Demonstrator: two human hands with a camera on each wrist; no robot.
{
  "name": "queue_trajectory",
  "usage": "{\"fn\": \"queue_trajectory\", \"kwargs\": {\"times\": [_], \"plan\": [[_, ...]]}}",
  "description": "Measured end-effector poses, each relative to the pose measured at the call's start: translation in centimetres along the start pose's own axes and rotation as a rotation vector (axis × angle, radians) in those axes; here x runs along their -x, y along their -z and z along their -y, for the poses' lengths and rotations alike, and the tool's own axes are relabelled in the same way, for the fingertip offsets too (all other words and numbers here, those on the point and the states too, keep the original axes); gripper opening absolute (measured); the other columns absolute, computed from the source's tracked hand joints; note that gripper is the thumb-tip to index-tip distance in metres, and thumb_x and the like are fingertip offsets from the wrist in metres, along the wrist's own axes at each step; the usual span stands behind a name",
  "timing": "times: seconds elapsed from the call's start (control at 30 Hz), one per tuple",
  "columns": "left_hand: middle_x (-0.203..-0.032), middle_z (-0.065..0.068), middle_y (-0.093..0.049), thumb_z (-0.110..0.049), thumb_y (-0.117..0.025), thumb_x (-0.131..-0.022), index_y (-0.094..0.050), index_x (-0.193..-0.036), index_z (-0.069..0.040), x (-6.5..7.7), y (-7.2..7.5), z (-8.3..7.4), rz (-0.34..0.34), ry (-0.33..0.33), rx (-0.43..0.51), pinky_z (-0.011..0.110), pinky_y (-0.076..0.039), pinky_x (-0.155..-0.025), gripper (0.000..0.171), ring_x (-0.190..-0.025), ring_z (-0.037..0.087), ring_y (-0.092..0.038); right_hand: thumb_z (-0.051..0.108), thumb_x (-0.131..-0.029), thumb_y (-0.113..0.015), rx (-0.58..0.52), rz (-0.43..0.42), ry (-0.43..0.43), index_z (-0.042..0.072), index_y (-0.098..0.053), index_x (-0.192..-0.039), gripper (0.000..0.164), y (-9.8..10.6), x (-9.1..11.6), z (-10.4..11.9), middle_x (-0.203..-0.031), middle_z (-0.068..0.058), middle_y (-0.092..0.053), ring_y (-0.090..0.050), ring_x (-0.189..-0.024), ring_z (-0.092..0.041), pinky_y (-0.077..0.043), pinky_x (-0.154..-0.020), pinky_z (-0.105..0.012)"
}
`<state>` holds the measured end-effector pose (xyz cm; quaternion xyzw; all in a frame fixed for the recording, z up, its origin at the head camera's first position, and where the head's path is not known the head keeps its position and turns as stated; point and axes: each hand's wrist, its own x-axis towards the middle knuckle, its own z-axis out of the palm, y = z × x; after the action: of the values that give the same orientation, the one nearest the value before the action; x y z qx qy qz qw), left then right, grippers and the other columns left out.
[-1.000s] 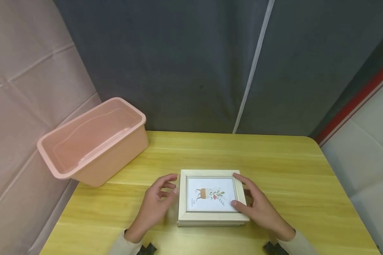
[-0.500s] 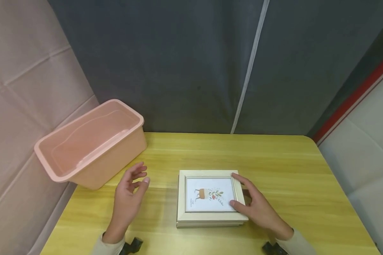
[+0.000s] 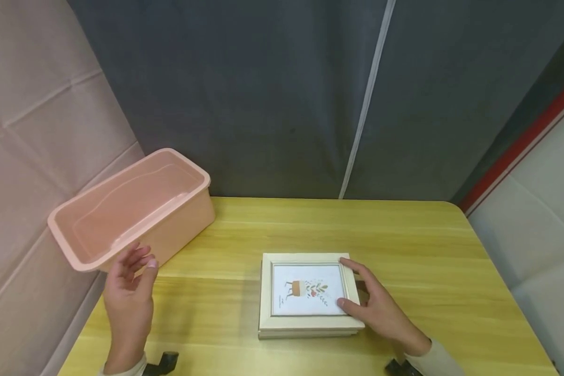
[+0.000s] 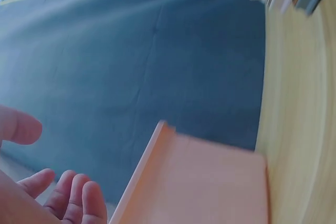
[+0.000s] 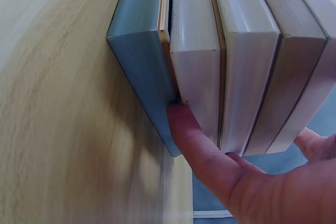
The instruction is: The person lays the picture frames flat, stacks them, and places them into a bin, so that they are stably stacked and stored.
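Several picture frames lie stacked on the table, the cream top frame (image 3: 310,258) showing a plant print. In the right wrist view the stack's edges show a blue bottom frame (image 5: 139,59), white frames (image 5: 247,72) and a greyish-brown frame (image 5: 291,72). My right hand (image 3: 380,310) grips the stack's right side. Its thumb and one finger touch the top frame, while another finger presses at the seam above the blue frame. At the near side of the pink plastic bin (image 3: 188,224) my left hand (image 3: 129,303) is raised, holding nothing, fingers loosely bent.
The yellow wooden table (image 3: 404,235) ends at a dark grey curtain (image 3: 244,104) behind. A pale fabric wall (image 3: 37,156) stands close to the bin on the left. Across to the right is a white panel (image 3: 545,224) with a red strip.
My left hand has moved away from the stack's left side, leftward to the front of the pink bin. The right hand has stayed on the stack.
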<state>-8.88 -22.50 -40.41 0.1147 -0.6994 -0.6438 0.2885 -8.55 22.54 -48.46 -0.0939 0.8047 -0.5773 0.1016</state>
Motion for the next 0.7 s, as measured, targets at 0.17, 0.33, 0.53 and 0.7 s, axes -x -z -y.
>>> {"fn": "queue_trajectory", "kwargs": {"times": [0.17, 0.33, 0.53, 0.7], "plan": [[-0.116, 0.006, -0.068, 0.011, -0.066, -0.095, -0.063, -0.139, 0.000, -1.6, 2.0, 0.4, -0.143, -0.027, 0.122, 0.012, -0.055, -0.080, 0.046, -0.103, 0.015, -0.064, 0.022, -0.094, -0.082, 0.015, 0.002, 0.000, 0.034, -0.039, -0.160, 0.080, 0.0, 0.1, 0.1, -0.161, -0.022, -0.037, -0.053, -0.134, -0.053, -0.063, -0.080, -0.028], [-0.118, 0.005, -0.065, 0.010, -0.066, -0.093, -0.067, -0.134, -0.004, -3.3, 3.5, 0.6, -0.308, -0.039, 0.151, 0.011, -0.055, -0.076, 0.043, -0.099, 0.014, -0.060, 0.023, -0.094, -0.082, 0.016, 0.004, 0.006, 0.034, -0.038, -0.160, 0.080, -0.1, -0.2, 0.3, -0.161, -0.022, -0.038, -0.053, -0.134, -0.053, -0.062, -0.080, -0.028], [-0.124, -0.003, -0.058, 0.004, -0.069, -0.092, -0.068, -0.136, -0.011, -4.6, 4.3, 1.1, -0.469, 0.063, 0.067, 0.009, -0.050, -0.074, 0.047, -0.110, 0.009, -0.051, 0.023, -0.094, -0.082, 0.021, 0.003, -0.010, 0.035, -0.039, -0.160, 0.080, 0.0, -0.3, 0.3, -0.160, -0.022, -0.039, -0.053, -0.134, -0.052, -0.063, -0.080, -0.029], [-0.131, -0.005, -0.053, 0.001, -0.068, -0.093, -0.061, -0.144, -0.014, -5.8, 4.6, 2.0, -0.506, 0.139, 0.065, 0.011, -0.046, -0.089, 0.055, -0.120, 0.008, -0.044, 0.024, -0.094, -0.082, 0.017, 0.008, -0.020, 0.035, -0.038, -0.160, 0.080, 0.0, -0.3, 0.2, -0.160, -0.022, -0.039, -0.053, -0.134, -0.051, -0.063, -0.080, -0.030]]}}
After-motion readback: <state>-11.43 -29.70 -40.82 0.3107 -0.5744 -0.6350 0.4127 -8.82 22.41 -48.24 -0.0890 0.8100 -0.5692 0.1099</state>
